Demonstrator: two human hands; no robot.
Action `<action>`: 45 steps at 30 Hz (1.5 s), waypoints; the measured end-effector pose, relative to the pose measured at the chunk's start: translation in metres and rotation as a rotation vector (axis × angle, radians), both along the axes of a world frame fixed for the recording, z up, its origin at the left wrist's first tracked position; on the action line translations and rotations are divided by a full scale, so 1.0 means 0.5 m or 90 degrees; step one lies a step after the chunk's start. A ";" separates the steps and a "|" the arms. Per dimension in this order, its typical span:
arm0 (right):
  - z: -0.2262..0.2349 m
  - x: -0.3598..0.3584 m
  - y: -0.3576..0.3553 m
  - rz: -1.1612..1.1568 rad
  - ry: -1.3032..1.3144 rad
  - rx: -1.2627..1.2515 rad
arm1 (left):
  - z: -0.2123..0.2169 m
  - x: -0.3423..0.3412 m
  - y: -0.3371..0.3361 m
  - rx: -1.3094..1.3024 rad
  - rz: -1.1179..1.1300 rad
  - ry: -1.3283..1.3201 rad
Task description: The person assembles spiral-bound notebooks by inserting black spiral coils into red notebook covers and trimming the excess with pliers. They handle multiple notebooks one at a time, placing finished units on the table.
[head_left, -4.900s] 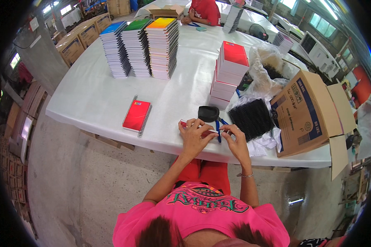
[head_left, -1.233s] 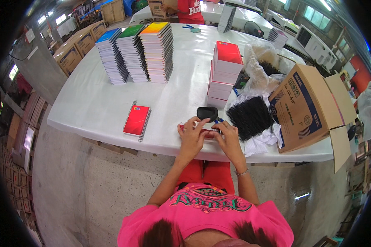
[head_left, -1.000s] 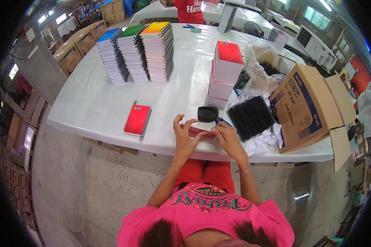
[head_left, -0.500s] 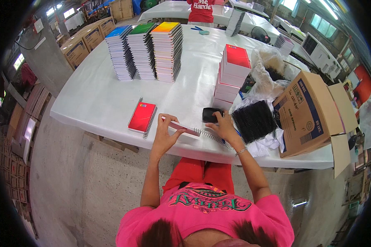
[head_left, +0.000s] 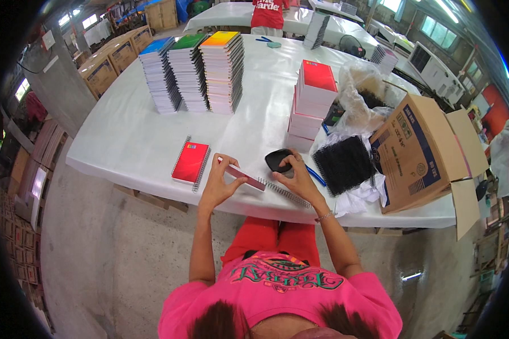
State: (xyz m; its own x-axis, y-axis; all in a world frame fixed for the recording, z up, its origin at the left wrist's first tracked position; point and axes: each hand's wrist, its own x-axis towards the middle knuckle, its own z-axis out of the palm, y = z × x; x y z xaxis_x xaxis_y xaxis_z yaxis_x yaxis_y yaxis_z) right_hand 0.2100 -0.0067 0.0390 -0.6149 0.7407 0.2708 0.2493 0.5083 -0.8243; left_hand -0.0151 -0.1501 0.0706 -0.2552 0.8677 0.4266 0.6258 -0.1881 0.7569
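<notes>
My left hand [head_left: 219, 182] grips one end of a red-covered notebook block [head_left: 242, 174] tilted on edge at the table's front. A wire spiral [head_left: 287, 194] sticks out of its right end. My right hand [head_left: 297, 176] lies over that end, its fingertips touching a black oval object [head_left: 276, 160] on the table. A finished red spiral notebook [head_left: 190, 162] lies flat just left of my left hand.
A stack of red-topped notebooks [head_left: 314, 101], a black bundle of wire spirals [head_left: 344, 164], a clear plastic bag [head_left: 360, 90] and an open cardboard box [head_left: 415, 150] stand to the right. Three tall notebook stacks [head_left: 192, 70] stand at the back. A person in red stands at the far table.
My hands worked close together on the notebook at the table edge. Now they have drawn apart, the left sliding left with the notebook, the right reaching toward the black object.
</notes>
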 end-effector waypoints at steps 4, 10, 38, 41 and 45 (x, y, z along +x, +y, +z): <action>0.004 0.012 0.010 0.237 0.259 -0.458 | -0.046 -0.010 0.034 -0.001 -0.042 0.004; 0.059 0.041 -0.004 0.253 0.084 -0.352 | -0.071 0.014 0.047 0.024 -0.017 -0.016; 0.079 0.062 0.011 0.185 -0.052 -0.373 | -0.092 0.024 0.061 -0.001 -0.026 -0.220; 0.118 0.057 -0.003 0.255 0.021 -0.415 | -0.107 0.016 0.067 0.027 -0.024 -0.171; 0.138 0.052 -0.013 0.301 -0.030 -0.387 | -0.114 0.017 0.067 -0.019 -0.100 -0.314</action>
State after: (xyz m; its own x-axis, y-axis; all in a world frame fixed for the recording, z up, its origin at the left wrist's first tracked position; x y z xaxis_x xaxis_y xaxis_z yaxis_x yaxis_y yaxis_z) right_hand 0.2361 -0.0133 0.1081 -0.9041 0.4059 -0.1338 0.1601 0.0314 -0.9866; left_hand -0.0068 -0.1165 0.0138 -0.2857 0.9215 0.2630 0.1592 -0.2250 0.9613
